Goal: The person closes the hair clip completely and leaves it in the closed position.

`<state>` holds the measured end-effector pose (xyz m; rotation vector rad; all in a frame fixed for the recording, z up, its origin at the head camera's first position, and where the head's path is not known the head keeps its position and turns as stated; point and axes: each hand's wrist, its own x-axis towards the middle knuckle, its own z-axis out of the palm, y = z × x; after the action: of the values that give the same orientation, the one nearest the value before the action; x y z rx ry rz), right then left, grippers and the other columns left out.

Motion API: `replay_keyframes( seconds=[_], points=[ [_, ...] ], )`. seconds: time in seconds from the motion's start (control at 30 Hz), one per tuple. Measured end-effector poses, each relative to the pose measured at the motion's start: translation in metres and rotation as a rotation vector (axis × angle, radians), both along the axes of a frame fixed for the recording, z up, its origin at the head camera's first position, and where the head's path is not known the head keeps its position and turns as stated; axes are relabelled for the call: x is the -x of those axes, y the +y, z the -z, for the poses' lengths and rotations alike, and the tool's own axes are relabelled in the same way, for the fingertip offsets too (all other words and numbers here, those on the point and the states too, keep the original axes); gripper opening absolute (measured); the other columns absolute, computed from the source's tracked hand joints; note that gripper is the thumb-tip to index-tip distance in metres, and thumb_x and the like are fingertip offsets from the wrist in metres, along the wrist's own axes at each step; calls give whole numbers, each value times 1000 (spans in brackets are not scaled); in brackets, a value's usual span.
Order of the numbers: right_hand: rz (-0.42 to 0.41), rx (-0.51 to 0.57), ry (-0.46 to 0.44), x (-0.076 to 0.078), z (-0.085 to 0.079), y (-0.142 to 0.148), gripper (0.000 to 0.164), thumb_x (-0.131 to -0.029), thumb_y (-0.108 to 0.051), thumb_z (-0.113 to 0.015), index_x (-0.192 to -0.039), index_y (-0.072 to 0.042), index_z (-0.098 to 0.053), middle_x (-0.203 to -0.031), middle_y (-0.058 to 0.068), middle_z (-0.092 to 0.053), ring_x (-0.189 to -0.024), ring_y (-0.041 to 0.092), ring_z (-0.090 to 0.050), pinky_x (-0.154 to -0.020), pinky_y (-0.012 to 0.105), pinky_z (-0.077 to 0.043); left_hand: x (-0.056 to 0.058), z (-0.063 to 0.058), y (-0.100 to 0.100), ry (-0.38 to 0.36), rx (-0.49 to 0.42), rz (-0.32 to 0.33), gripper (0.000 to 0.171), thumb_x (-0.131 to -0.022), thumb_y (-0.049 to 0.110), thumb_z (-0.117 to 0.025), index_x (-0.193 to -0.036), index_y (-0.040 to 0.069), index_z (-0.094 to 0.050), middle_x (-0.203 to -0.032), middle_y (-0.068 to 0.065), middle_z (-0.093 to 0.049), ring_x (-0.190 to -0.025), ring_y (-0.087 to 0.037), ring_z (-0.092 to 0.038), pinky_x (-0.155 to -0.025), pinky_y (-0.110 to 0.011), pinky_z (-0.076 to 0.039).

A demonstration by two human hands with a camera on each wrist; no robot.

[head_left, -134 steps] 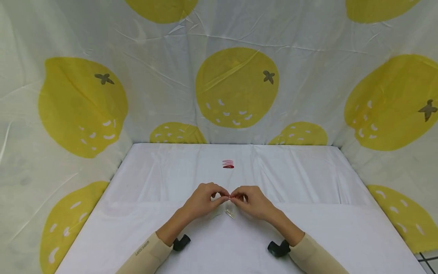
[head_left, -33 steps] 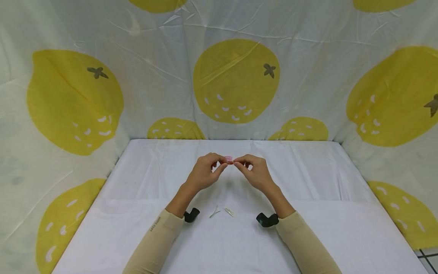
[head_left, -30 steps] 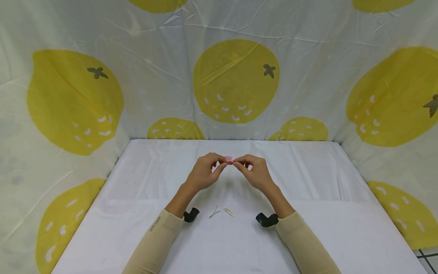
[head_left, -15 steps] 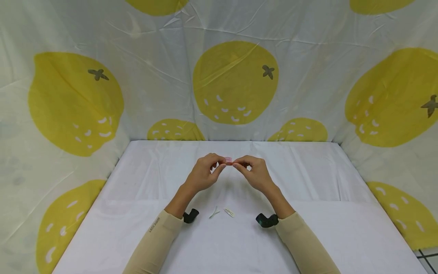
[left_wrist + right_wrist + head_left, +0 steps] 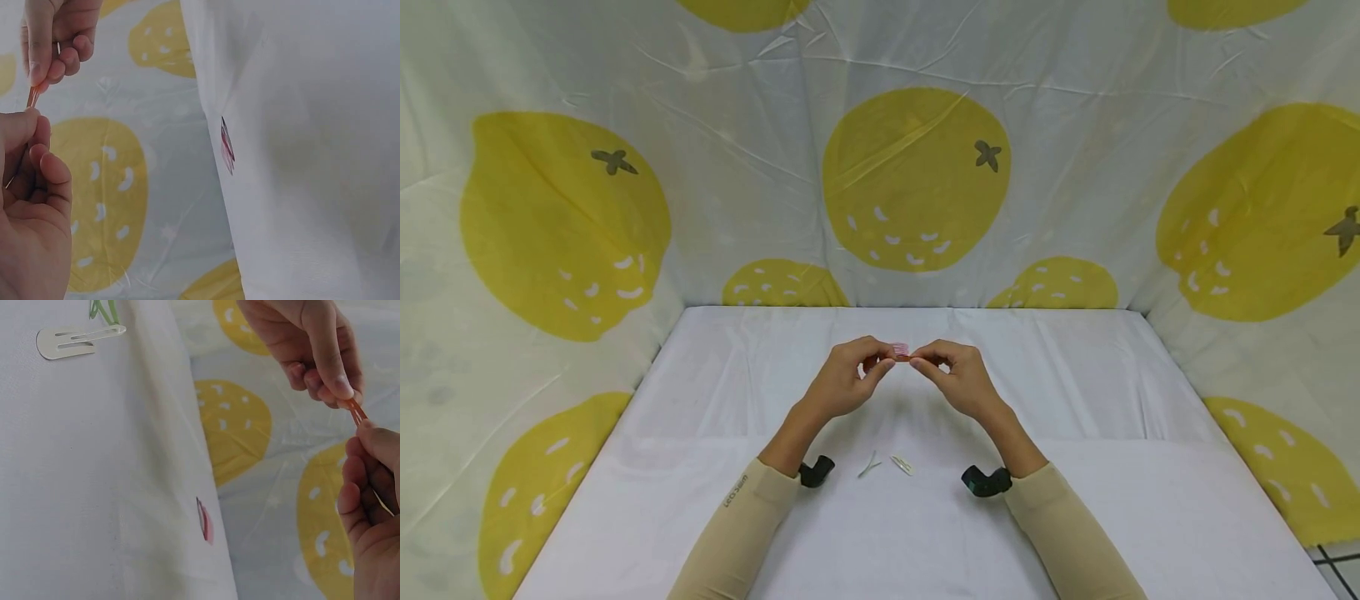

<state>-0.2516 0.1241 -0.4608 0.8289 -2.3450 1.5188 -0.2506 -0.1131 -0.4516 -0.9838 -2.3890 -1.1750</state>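
Beige sleeves (image 5: 733, 533) come nearest. Beyond, a green hair clip (image 5: 111, 310) and a white hair clip (image 5: 902, 465) lie well short of the white table's (image 5: 895, 550) far edge. The left hand (image 5: 848, 379) and right hand (image 5: 957, 377) pinch an orange hair clip (image 5: 357, 412) between them; pink and red clips (image 5: 229, 149) lie near that far edge, before lemon-print cloth (image 5: 917, 179).

The table (image 5: 895, 542) here is draped in a white cloth (image 5: 700, 500), with a straight crease (image 5: 1090, 441) crossing it from side to side and softer ripples over the far half. On the near half, around the middle, I see a green snap hair clip (image 5: 868, 467) splayed open, and just to its right a cream snap hair clip (image 5: 902, 465), lying flat and slanted. Close to the far edge lie red and pink hair clips (image 5: 205, 524), too blurred to count.
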Motion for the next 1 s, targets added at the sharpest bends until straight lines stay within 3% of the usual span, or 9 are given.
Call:
replay_keyframes(
  seconds=[0.17,0.3,0.43,0.57,0.73,1.0],
  points=[
    [-62,25,-20,0,0,1,8,-96,-12,-73,-101,-11,-80,-95,1,-78,-81,12,-64,-71,28,-54,-1,-2,-2,-26,-3,28,10,-100,19,-69,-104,11,-74,-90,6,-68,-74,-9,-53,-66,-24,-47],
    [-81,61,-30,0,0,1,10,-95,-5,-73,-101,-10,-80,-95,6,-78,-80,14,-64,-71,25,-52,0,-1,-3,-32,-10,28,9,-100,18,-69,-104,12,-75,-91,5,-70,-74,-9,-54,-66,-30,-51],
    [-33,73,-55,0,2,-1,10,-94,-6,-74,-102,-6,-80,-96,10,-78,-80,15,-65,-72,25,-53,1,0,-3,-30,-15,16,11,-100,20,-69,-104,12,-76,-91,5,-71,-73,-9,-54,-65,-42,-53],
    [18,60,-72,0,3,-4,9,-94,-6,-74,-101,-3,-79,-95,12,-78,-78,15,-65,-71,23,-52,1,1,-4,-29,-9,-4,10,-100,23,-70,-104,16,-76,-91,5,-71,-73,-9,-54,-65,-43,-54],
    [49,52,-62,-12,-14,-8,9,-95,-5,-74,-101,-2,-79,-95,13,-78,-78,9,-64,-72,21,-52,2,1,-4,-55,-4,-25,10,-99,22,-71,-104,15,-75,-91,4,-71,-73,-11,-55,-67,-44,-55],
    [92,60,-73,8,20,-5,11,-93,-22,-79,-100,-15,-80,-93,2,-78,-79,13,-65,-72,25,-54,7,11,-7,-82,13,-70,11,-98,25,-73,-102,16,-76,-84,6,-69,-71,-10,-55,-65,-26,-49]
  ],
)
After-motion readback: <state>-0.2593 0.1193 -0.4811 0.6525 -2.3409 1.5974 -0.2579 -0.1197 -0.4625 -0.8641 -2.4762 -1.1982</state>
